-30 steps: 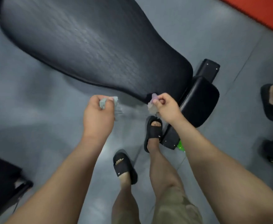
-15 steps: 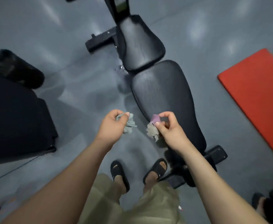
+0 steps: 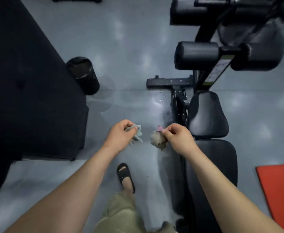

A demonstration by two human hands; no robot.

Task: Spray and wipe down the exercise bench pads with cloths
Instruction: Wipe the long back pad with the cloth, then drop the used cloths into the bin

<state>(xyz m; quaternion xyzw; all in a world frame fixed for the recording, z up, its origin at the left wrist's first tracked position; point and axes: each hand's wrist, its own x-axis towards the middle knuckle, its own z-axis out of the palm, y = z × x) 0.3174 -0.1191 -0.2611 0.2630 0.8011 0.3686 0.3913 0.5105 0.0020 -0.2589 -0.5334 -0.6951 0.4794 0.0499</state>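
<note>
Seat pad (image 3: 208,115): glossy black, tapered | left hand (image 3: 119,135) grips crumpled cloth (image 3: 138,132)

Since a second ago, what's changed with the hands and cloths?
The person walked up toward the seat pad; leg rollers came into view. The right hand, earlier at the back pad end, is now over the floor beside the pads, beige cloth touching neither. Unchanged: left hand grips the blue-grey cloth, right hand pinches the beige one.
</note>
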